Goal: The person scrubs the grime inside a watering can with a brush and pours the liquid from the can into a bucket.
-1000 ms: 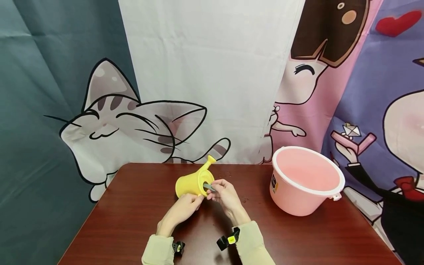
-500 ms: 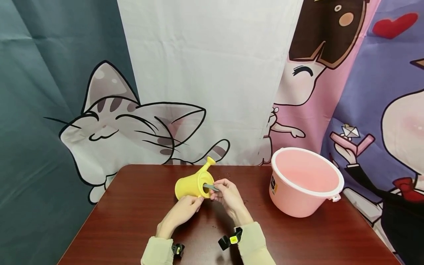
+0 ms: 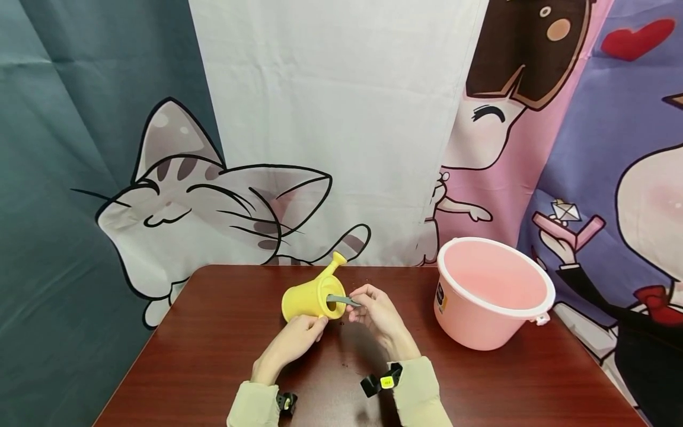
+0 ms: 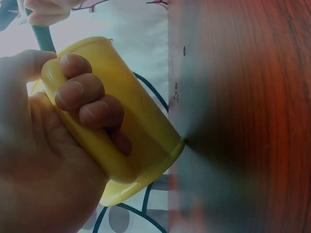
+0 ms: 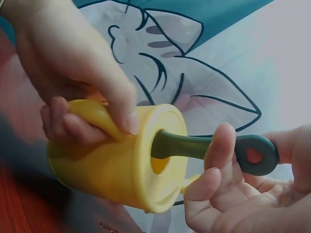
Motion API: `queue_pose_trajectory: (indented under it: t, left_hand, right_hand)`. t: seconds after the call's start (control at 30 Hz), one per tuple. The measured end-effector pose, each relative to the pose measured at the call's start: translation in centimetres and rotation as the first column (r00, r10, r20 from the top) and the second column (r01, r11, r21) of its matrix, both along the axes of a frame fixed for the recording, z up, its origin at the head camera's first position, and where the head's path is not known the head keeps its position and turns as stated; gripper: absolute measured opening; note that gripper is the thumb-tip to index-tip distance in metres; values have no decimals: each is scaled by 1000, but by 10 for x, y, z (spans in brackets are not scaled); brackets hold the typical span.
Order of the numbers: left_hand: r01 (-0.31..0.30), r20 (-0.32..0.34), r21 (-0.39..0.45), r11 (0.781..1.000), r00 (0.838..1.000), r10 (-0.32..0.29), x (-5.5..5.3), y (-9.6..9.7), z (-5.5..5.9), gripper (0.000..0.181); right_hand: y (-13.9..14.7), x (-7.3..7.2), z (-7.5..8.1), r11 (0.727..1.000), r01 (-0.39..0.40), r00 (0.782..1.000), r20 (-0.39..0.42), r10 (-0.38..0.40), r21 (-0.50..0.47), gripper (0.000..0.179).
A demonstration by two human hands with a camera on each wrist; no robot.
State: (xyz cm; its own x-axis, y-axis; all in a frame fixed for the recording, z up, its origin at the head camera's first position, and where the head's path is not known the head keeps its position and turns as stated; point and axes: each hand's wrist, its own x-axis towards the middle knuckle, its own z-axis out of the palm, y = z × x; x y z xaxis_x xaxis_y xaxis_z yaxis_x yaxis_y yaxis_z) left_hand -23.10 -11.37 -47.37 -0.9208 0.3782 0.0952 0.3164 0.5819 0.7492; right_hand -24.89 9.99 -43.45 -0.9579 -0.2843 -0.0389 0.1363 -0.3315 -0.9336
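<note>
A yellow toy watering can (image 3: 304, 299) is tipped on its side, its round opening facing right and its spout pointing up to the right. My left hand (image 3: 297, 339) holds it, fingers curled round the loop handle (image 4: 85, 128) in the left wrist view. From the opening sticks a grey-green tool handle (image 3: 341, 300) with a hole in its rounded end. My right hand (image 3: 377, 315) pinches this handle near that end, as the right wrist view shows. The tool's other end is hidden inside the can.
A pink bucket (image 3: 488, 323) with a white rim stands at the right of the brown table (image 3: 203, 344). Small water drops lie on the tabletop. Behind the table's far edge hangs a cartoon-print curtain (image 3: 341, 118).
My right hand has moved a little to the right, and more of the green handle shows outside the can's opening. The left hand and the watering can have stayed in place.
</note>
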Motion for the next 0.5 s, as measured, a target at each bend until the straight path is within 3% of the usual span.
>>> queue_pose_trajectory:
  t: [0.23, 0.5]
  left_hand:
    - [4, 5, 2, 1000, 1000, -4, 0, 0, -1, 57]
    - [3, 5, -2, 1000, 1000, -3, 0, 1, 0, 56]
  right_hand:
    - [-1, -3, -7, 1000, 9, 1000, 7, -9, -1, 3]
    - [-15, -3, -16, 1000, 22, 1000, 3, -22, 21, 15]
